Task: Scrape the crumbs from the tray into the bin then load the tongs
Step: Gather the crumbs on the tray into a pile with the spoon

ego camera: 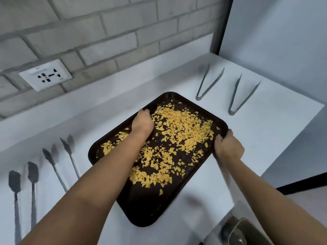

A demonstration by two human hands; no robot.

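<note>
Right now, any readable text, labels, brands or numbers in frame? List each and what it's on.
Nothing legible.
Wall socket plate: faint print along its top edge and a small mark at its lower right corner, both too blurred to read.
Tray, the tongs and the counter: no text visible.

One tray (141,209), four tongs (208,82).
</note>
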